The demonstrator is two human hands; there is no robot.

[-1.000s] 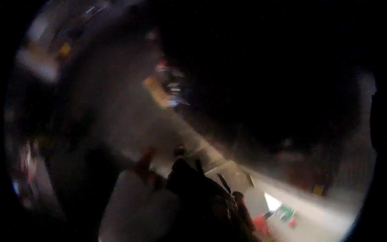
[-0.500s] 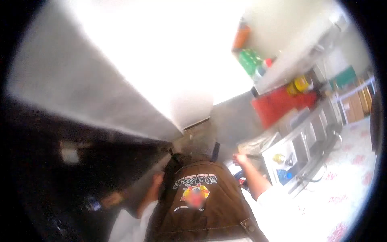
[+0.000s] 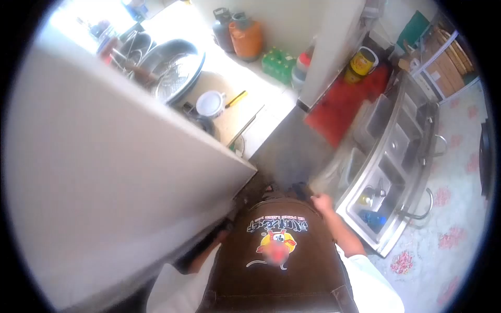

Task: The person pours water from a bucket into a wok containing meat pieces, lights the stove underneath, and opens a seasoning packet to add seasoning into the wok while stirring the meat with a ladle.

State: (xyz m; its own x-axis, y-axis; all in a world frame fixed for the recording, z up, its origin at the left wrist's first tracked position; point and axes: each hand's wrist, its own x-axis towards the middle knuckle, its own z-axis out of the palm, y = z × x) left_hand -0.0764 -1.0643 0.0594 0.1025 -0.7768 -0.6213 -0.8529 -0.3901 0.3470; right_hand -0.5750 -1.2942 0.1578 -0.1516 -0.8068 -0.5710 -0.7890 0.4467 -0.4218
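Observation:
My right hand [image 3: 322, 202] hangs at the right edge of the brown apron [image 3: 279, 208], close to the near end of the steel sink [image 3: 348, 211]. Its fingers look curled in, and nothing shows in them. My left hand [image 3: 225, 229] is a dark shape at the apron's left edge, next to the pale partition wall [image 3: 130, 177]; its fingers are hidden in shadow. The apron carries white lettering and a cartoon figure. In the sink's nearest basin lie a blue item [image 3: 373, 218] and a small yellowish one [image 3: 366, 199].
Grey floor [image 3: 297, 151] runs ahead to a red mat [image 3: 334, 121] with a yellow bucket [image 3: 362, 63]. Beyond the partition stand a large metal basin [image 3: 199, 62], a white lidded container [image 3: 211, 103], an orange gas cylinder [image 3: 246, 39] and green bottles [image 3: 278, 65].
The view has shifted and sharpened, and the area beyond the partition, washed out before, now shows its basin and containers. The sink appears nearer. Both hands stay low beside the apron.

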